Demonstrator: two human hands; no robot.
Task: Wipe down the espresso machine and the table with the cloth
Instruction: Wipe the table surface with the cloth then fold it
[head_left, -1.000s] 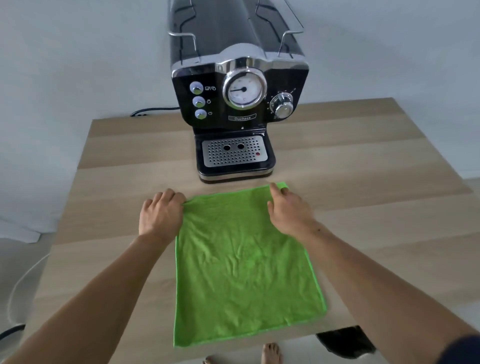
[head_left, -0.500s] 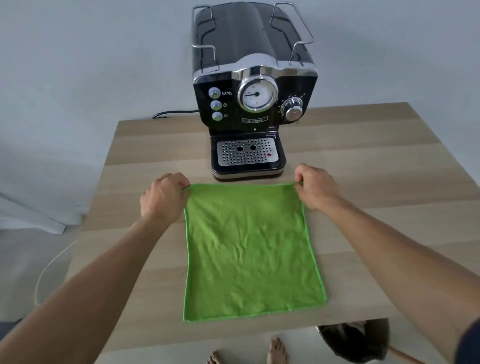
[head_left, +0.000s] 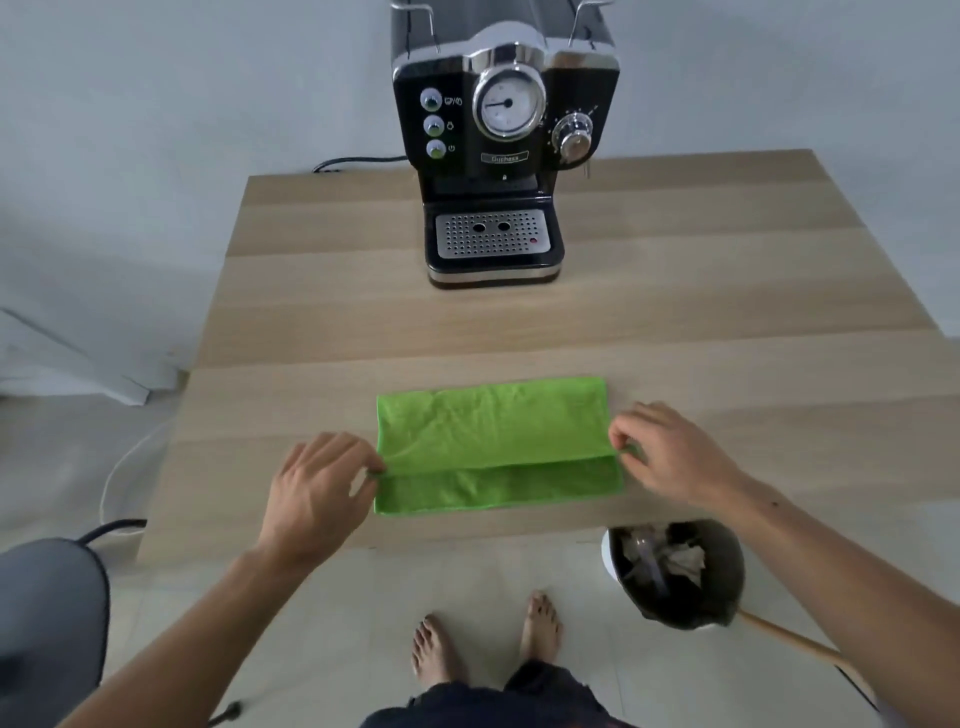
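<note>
Left hand (head_left: 317, 493) and right hand (head_left: 670, 457) pinched a folded green cloth (head_left: 493, 431) on the table (head_left: 727, 291).

The green cloth lay doubled over near the table's front edge, its top layer ending short of the near hem, so a darker strip of the lower layer showed. Each hand held one corner of that top layer between thumb and fingertips, low over the wood. The black espresso machine (head_left: 498, 156) stood well apart at the far side, its perforated drip tray (head_left: 491, 234) facing the person and a dark cable (head_left: 353, 162) trailing off behind. Below the table edge were bare feet (head_left: 436, 649) and, to the right, a dark bin (head_left: 675, 571) of crumpled waste.
</note>
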